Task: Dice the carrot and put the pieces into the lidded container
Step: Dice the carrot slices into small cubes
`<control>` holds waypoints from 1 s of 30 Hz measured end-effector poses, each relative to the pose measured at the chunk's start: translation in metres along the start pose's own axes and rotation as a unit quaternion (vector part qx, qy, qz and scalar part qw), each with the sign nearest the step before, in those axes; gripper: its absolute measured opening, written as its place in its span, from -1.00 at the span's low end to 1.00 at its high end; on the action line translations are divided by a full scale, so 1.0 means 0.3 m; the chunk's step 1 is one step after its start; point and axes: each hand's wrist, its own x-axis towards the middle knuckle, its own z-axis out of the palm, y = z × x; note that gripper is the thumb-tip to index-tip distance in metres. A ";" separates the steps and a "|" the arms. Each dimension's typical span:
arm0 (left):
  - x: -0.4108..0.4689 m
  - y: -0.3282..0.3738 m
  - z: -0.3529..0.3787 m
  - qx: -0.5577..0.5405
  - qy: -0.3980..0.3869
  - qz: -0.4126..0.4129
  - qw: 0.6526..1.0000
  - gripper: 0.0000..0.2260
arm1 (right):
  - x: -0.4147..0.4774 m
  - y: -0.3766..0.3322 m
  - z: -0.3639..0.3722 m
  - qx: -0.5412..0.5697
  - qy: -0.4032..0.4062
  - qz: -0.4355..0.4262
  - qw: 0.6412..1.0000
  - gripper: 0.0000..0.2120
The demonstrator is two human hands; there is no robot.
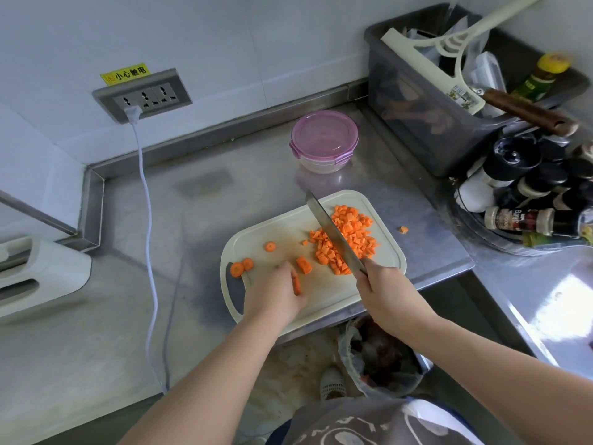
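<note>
gripping knife [333, 234] in right hand [383, 284], left hand [277, 292] pinching carrot strip [296, 284]

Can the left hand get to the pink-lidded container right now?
Probably, but not cleanly: the left hand holds a carrot strip, and the tip of the knife sits close to the straight line to the container.

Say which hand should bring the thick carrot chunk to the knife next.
Left. The left hand, pinching a carrot strip, lies beside the carrot chunk; the right hand grips the knife.
</note>
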 end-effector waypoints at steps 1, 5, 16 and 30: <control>-0.009 0.004 -0.006 0.068 0.004 0.046 0.997 -0.75 | 0.000 0.003 0.000 0.001 0.002 0.001 1.000 -0.72; -0.021 0.034 -0.010 0.278 0.018 0.191 0.941 -0.66 | 0.004 0.011 -0.001 0.005 0.003 0.010 1.000 -0.72; -0.026 -0.024 -0.044 0.055 -0.017 0.117 0.992 -0.64 | 0.007 0.013 -0.011 0.019 0.018 0.007 1.000 -0.73; 0.018 0.016 0.080 -0.035 0.061 0.084 0.994 -0.88 | 0.013 0.021 -0.030 0.023 0.031 0.017 0.999 -0.69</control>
